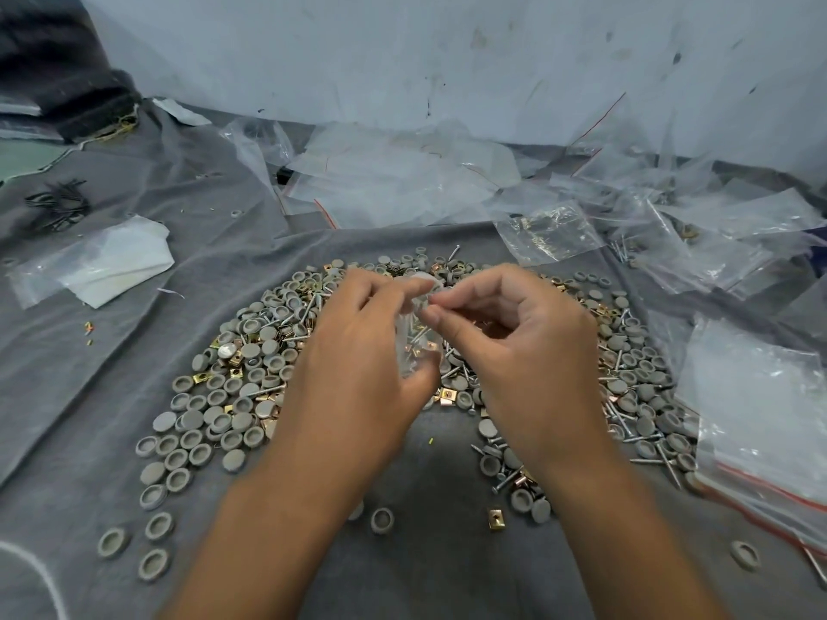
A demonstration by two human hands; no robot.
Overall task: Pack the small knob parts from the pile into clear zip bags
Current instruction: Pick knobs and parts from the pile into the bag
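Head view: a grey cloth point(134, 243) is spread beneath everything, with a wide pile point(250, 369) of grey knobs, brass clips and screws lying under and around both hands. Loose clear bags point(394, 181) are scattered beyond the hands, and a stack of bags point(760, 418) lies just right of the right hand.

A small bag point(414, 346) is held between the hands above the pile. A few parts, among them a screw and something coppery, can be made out inside it, though the film is blurred.

The main risk is judged to be spillage: the bag appears to be held only by its edges, so a slip of either pinch while the mouth is worked could tip the contents back into the pile. A screw point could also pierce the thin film.

The left hand point(358, 351) is curled around the bag's left edge, thumb below and fingers above. The right hand point(510, 346) is bent at the knuckles, its thumb and forefinger pinching the bag's top edge, the remaining fingers loosely curled.
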